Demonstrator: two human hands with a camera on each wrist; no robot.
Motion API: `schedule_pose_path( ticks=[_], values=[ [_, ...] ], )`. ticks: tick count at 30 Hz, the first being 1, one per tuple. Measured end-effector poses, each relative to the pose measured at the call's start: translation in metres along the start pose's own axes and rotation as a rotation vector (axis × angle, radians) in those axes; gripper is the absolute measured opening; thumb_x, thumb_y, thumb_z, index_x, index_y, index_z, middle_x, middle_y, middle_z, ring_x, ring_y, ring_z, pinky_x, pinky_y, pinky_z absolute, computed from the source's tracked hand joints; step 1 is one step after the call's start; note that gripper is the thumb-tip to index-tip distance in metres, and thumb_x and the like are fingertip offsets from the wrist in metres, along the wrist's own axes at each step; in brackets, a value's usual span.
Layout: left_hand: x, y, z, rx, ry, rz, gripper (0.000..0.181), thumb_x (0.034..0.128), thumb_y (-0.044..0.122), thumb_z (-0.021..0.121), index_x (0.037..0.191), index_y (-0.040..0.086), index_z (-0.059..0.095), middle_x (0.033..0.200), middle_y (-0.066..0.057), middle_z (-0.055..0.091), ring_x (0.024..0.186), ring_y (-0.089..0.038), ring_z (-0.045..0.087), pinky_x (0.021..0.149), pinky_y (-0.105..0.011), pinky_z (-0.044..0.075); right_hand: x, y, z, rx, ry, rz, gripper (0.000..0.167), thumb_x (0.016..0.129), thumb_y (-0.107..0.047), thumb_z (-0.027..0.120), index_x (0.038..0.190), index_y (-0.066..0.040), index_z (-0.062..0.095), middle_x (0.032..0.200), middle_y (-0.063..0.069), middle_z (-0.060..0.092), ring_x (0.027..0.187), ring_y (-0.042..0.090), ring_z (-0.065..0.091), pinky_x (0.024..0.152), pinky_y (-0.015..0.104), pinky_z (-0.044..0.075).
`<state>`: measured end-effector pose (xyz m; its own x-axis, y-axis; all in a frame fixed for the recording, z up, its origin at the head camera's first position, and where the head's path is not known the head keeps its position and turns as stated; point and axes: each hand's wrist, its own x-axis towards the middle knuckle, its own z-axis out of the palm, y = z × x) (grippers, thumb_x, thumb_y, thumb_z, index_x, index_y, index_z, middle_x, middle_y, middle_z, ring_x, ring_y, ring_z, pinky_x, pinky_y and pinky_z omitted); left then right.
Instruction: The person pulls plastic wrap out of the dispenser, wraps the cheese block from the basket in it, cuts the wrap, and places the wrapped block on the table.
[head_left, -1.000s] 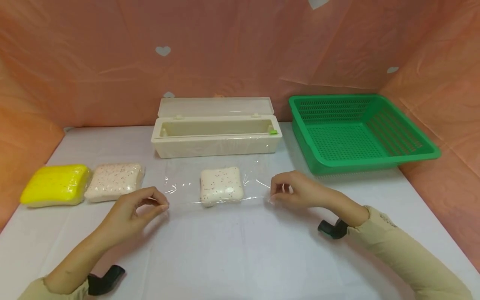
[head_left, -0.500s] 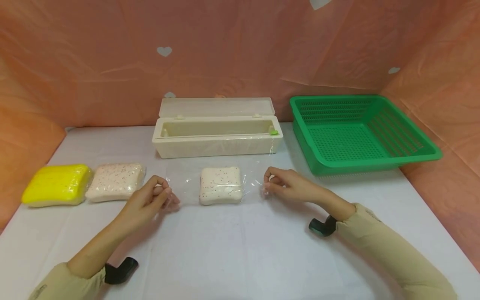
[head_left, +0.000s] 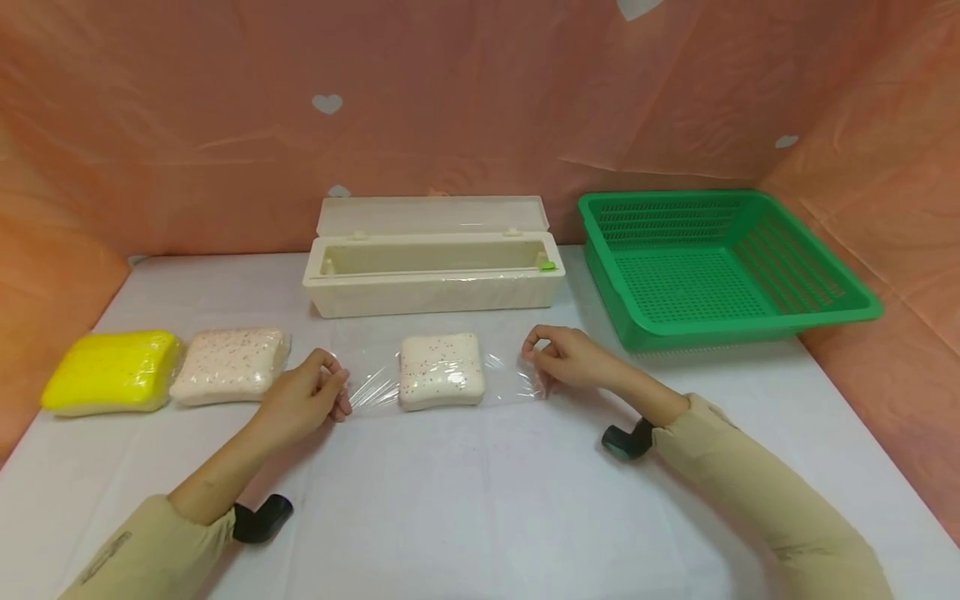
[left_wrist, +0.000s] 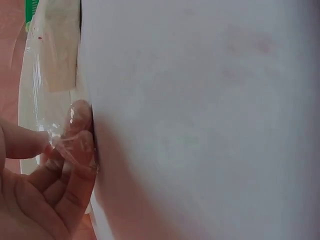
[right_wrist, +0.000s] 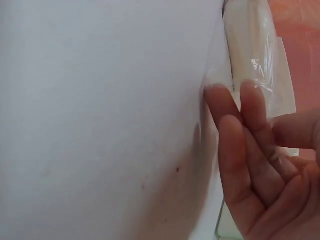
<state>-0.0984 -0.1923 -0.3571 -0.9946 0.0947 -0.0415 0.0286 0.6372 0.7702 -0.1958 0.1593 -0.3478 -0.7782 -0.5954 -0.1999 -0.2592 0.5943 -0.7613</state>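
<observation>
A white, red-speckled, pillow-shaped square block (head_left: 441,371) lies on the table in the middle of the head view. Clear cling film (head_left: 375,388) spreads out to both sides of it, and shiny creases run across its top. At the left end, my left hand (head_left: 303,396) pinches the film; the left wrist view shows the bunched film (left_wrist: 75,150) between thumb and fingers. My right hand (head_left: 572,358) pinches the film's other end, thumb against fingers in the right wrist view. The block sits between the two hands, touched by neither.
Behind the block stands a cream cling film dispenser (head_left: 435,293) with its lid raised. At the left lie a wrapped yellow block (head_left: 112,371) and a wrapped speckled block (head_left: 228,365). A green basket (head_left: 637,321) is at the back right.
Both hands have moved inward and slightly away from me. The film's front edge, earlier stretched in front of the block, now lies back over its top.
</observation>
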Motion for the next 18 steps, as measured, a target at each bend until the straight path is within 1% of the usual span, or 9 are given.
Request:
schedule_pose_path(
  ticks=[1, 3, 6, 8, 10, 12, 14, 16, 18],
  values=[
    [0.001, 0.0, 0.0, 0.01, -0.001, -0.011, 0.013, 0.1004, 0.011, 0.047, 0.096, -0.001, 0.047, 0.066, -0.003, 0.066, 0.057, -0.009, 0.06, 0.055, -0.02, 0.048, 0.001, 0.001, 0.0, 0.015, -0.004, 0.018, 0.013, 0.097, -0.009, 0.052, 0.103, 0.001, 0.056, 0.056, 0.002, 0.059, 0.05, 0.012, 0.058, 0.053, 0.029, 0.054],
    [0.002, 0.001, 0.0, -0.017, -0.014, -0.043, 0.012, 0.099, 0.009, 0.047, 0.098, -0.003, 0.048, 0.07, -0.006, 0.067, 0.059, -0.009, 0.06, 0.056, -0.02, 0.048, 0.003, 0.002, -0.001, 0.054, -0.01, 0.036, 0.015, 0.098, -0.009, 0.05, 0.104, 0.003, 0.056, 0.057, 0.003, 0.061, 0.052, 0.013, 0.06, 0.054, 0.03, 0.055],
    [0.002, 0.002, -0.005, -0.109, -0.015, -0.103, 0.015, 0.0972, 0.006, 0.046, 0.105, -0.006, 0.051, 0.084, -0.013, 0.07, 0.066, -0.006, 0.06, 0.059, -0.02, 0.049, 0.001, 0.003, -0.004, 0.12, 0.016, 0.039, 0.018, 0.099, -0.006, 0.046, 0.108, 0.008, 0.054, 0.062, 0.007, 0.063, 0.056, 0.014, 0.062, 0.055, 0.03, 0.055],
    [0.001, 0.004, -0.009, -0.159, 0.012, -0.121, 0.019, 0.0958, 0.004, 0.046, 0.108, -0.008, 0.054, 0.096, -0.018, 0.07, 0.072, -0.005, 0.06, 0.064, -0.02, 0.05, -0.002, 0.002, -0.005, 0.119, 0.065, 0.027, 0.019, 0.098, -0.004, 0.046, 0.109, 0.008, 0.054, 0.066, 0.01, 0.064, 0.059, 0.015, 0.062, 0.057, 0.029, 0.055],
    [0.0, 0.008, -0.013, -0.146, 0.064, -0.129, 0.022, 0.0956, 0.005, 0.045, 0.109, -0.006, 0.058, 0.104, -0.019, 0.068, 0.079, -0.005, 0.061, 0.07, -0.021, 0.05, -0.006, 0.0, -0.006, 0.071, 0.132, 0.0, 0.018, 0.095, -0.004, 0.05, 0.108, 0.007, 0.056, 0.074, 0.012, 0.066, 0.064, 0.016, 0.062, 0.062, 0.028, 0.053],
    [-0.002, 0.012, -0.014, -0.113, 0.125, -0.108, 0.024, 0.0939, 0.004, 0.045, 0.107, -0.004, 0.062, 0.108, -0.02, 0.067, 0.087, -0.014, 0.063, 0.078, -0.026, 0.049, -0.009, -0.005, -0.005, -0.007, 0.211, -0.031, 0.017, 0.093, -0.007, 0.054, 0.106, 0.004, 0.06, 0.083, 0.012, 0.067, 0.073, 0.018, 0.063, 0.068, 0.028, 0.052],
    [-0.003, 0.018, -0.013, -0.058, 0.188, -0.082, 0.024, 0.0921, 0.005, 0.045, 0.105, 0.0, 0.065, 0.11, -0.019, 0.067, 0.095, -0.023, 0.063, 0.083, -0.032, 0.047, -0.012, -0.01, -0.002, -0.077, 0.295, -0.092, 0.016, 0.093, -0.007, 0.055, 0.105, 0.002, 0.062, 0.093, 0.013, 0.067, 0.084, 0.022, 0.063, 0.075, 0.031, 0.051],
    [-0.004, 0.022, -0.008, -0.02, 0.245, -0.019, 0.024, 0.0896, 0.002, 0.047, 0.102, 0.001, 0.066, 0.112, -0.02, 0.066, 0.102, -0.032, 0.061, 0.086, -0.038, 0.044, -0.013, -0.016, 0.001, -0.121, 0.368, -0.164, 0.015, 0.094, -0.006, 0.055, 0.106, 0.001, 0.062, 0.101, 0.014, 0.067, 0.095, 0.024, 0.062, 0.081, 0.034, 0.051],
    [-0.004, 0.025, -0.002, -0.008, 0.287, 0.063, 0.022, 0.0872, -0.001, 0.049, 0.099, 0.002, 0.067, 0.11, -0.019, 0.066, 0.104, -0.035, 0.059, 0.088, -0.042, 0.042, -0.014, -0.022, 0.006, -0.144, 0.416, -0.242, 0.015, 0.094, -0.004, 0.055, 0.107, 0.001, 0.061, 0.105, 0.015, 0.066, 0.099, 0.025, 0.062, 0.082, 0.036, 0.052]
  ],
)
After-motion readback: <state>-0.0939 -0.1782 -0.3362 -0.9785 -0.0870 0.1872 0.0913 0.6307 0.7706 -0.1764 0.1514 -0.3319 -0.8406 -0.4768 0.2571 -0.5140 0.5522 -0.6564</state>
